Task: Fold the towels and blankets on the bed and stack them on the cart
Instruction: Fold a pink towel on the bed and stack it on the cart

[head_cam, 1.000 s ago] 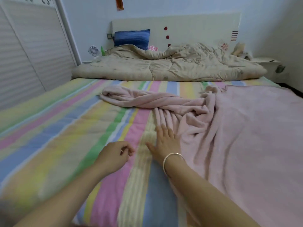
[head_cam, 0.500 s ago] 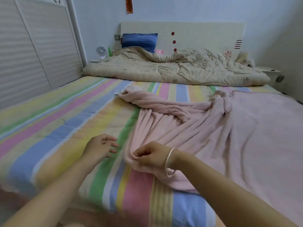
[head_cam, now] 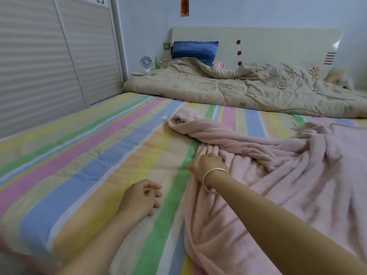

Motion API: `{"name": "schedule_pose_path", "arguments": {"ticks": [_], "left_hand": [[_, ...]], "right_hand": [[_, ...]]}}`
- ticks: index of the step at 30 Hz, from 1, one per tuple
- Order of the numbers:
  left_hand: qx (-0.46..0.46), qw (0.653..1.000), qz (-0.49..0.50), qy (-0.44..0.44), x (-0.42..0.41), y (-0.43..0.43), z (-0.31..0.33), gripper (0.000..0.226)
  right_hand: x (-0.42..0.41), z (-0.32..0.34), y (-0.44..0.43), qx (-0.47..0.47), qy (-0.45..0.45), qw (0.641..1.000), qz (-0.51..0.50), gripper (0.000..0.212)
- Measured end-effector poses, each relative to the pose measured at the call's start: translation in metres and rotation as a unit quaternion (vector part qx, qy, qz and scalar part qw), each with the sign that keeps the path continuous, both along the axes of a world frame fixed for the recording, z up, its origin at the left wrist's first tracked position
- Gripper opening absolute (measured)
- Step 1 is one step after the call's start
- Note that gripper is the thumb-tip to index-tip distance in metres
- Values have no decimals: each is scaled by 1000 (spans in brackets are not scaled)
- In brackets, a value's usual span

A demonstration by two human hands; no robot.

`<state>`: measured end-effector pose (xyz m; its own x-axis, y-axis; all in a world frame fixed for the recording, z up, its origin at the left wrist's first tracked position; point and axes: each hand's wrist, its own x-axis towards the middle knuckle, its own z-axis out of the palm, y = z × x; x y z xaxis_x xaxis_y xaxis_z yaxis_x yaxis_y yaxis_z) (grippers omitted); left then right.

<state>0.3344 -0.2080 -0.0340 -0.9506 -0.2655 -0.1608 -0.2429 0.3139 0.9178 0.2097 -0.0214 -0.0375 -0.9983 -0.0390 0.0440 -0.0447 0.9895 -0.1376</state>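
Observation:
A pink fleece blanket [head_cam: 282, 175] lies rumpled over the right half of the bed, with one twisted end reaching left toward the middle. My right hand [head_cam: 208, 164], with a silver bangle on its wrist, grips the bunched folds near the blanket's left edge; its fingertips are buried in the fabric. My left hand [head_cam: 142, 197] hovers low over the striped sheet [head_cam: 95, 159] to the left of the blanket, fingers loosely curled and holding nothing. No cart is in view.
A beige quilt [head_cam: 238, 90] lies heaped across the head of the bed, with a blue pillow [head_cam: 195, 49] against the headboard [head_cam: 278, 42]. A small fan [head_cam: 146, 62] and a green bottle [head_cam: 156, 62] stand in the corner. Wardrobe doors [head_cam: 49, 56] line the left side.
My right hand let go of the blanket's near edge and reached farther up into the bunched folds. The left hand stayed beside it, loosely curled. The camera swung a little to the left.

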Motion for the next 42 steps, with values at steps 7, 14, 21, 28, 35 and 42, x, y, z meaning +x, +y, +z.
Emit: {"name": "schedule_pose_path", "arguments": {"ticks": [7, 14, 21, 28, 35, 42], "left_hand": [[-13, 1000, -11, -13, -43, -58, 3, 30], [91, 995, 20, -40, -82, -107, 35, 28], [286, 952, -23, -111, -94, -134, 45, 47], [-46, 978, -164, -118, -79, -117, 44, 8], [-291, 803, -332, -399, -38, -152, 84, 24], [-156, 892, -256, -339, -65, -159, 56, 39]], "right_hand": [[-53, 5, -28, -44, 16, 993, -108, 49], [31, 87, -146, -440, -76, 857, 258, 43], [27, 78, -131, -463, -224, 832, 205, 33], [9, 70, -80, -315, -49, 941, 110, 7], [0, 80, -109, -125, 71, 981, 128, 67], [-37, 57, -159, 46, -41, 988, 141, 61]]}}
